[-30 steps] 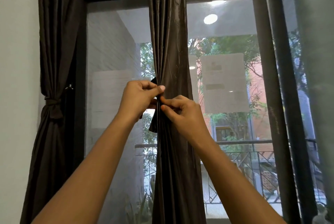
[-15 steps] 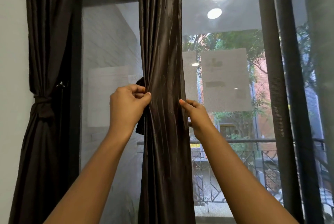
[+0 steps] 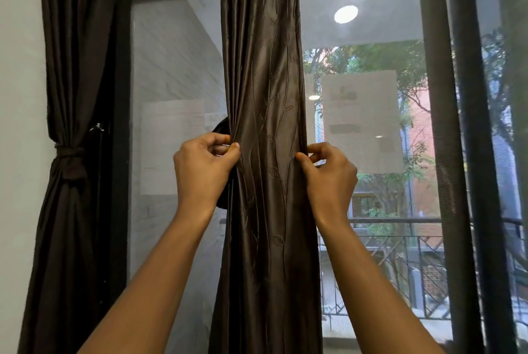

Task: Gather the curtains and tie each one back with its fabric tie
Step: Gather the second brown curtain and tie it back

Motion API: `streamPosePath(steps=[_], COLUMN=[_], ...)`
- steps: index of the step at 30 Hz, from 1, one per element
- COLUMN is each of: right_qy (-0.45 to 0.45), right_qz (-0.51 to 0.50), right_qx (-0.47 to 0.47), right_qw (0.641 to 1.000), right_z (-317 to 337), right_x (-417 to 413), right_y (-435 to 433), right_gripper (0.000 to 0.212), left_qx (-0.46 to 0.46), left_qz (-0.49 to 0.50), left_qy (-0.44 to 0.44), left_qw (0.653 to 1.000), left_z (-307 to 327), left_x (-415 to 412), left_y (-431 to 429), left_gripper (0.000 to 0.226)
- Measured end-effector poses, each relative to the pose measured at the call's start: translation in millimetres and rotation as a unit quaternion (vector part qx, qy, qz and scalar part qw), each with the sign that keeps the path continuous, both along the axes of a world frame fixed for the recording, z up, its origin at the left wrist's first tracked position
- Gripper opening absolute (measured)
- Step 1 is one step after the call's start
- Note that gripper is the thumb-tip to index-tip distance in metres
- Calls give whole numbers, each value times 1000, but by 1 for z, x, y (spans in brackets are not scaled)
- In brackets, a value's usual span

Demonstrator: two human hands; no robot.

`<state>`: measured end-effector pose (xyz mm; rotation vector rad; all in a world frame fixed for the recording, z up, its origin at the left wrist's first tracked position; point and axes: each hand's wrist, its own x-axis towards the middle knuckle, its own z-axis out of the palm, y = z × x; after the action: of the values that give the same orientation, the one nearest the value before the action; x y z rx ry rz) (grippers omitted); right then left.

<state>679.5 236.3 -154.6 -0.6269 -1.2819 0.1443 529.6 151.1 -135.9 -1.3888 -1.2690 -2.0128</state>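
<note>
Our left hand (image 3: 204, 171) pinched the curtain (image 3: 265, 82) by its left edge and our right hand (image 3: 328, 179) pinched the right edge. We judged this grip was meant to bunch the folds. The curtain hung mid-window (image 3: 174, 68), with what looked like its tie (image 3: 221, 131) dark behind the left hand. A second curtain (image 3: 74, 68) hung knotted by the wall, well clear.

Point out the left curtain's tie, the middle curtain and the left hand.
tie (image 3: 68, 153), head view, on its wrapped band.
middle curtain (image 3: 265, 82), head view, on its front folds.
left hand (image 3: 203, 172), head view, on its back.
</note>
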Motion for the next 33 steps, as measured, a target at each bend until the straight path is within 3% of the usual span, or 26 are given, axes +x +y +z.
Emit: streamPosePath(steps=[4,10,19,29,33], right_qy=[-10,40,-9,-43,-81], right_qz=[-26,162,160,162,138], right_qx=[2,-4,94,112,145], right_qw=[1000,986,983,980,976], right_z=[0,9,4,-1,-10], right_x=[3,4,-19,-26,-33], right_y=[-6,-35,-61,-58,-55], right_gripper=[9,9,25,20,20], left_qx=[-4,-28,-49,-72,-68], left_qz=[-20,-121,-251,-293,-266], left_qy=[-5,-46,-81,-84,-53], left_qw=[1000,991,963,950,960], left_z=[-1,3,6,9,16], left_x=[7,13,28,16,13], left_y=[-1,1,-9,-12,-11], left_gripper=[21,17,12,9,17])
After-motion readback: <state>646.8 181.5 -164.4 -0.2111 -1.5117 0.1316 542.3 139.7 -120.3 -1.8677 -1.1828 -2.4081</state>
